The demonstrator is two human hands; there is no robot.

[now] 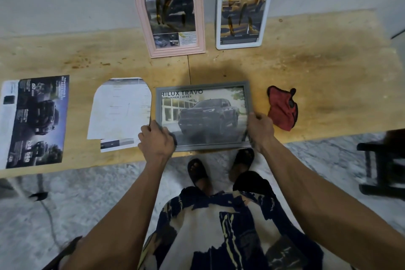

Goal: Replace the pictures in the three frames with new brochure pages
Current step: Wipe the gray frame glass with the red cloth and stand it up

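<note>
Between both hands, the grey frame [202,116] is gripped: left hand [156,138], right hand [259,128].

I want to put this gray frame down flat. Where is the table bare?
Bare wood lies right of the red cloth, and at far left behind the brochure page. The middle is crowded: cut paper, pink frame, white frame.

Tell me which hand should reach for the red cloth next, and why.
Right. The right hand grips the grey frame's right edge, directly beside the red cloth. The left hand holds the opposite edge, so it would probably have to cross the frame.
</note>
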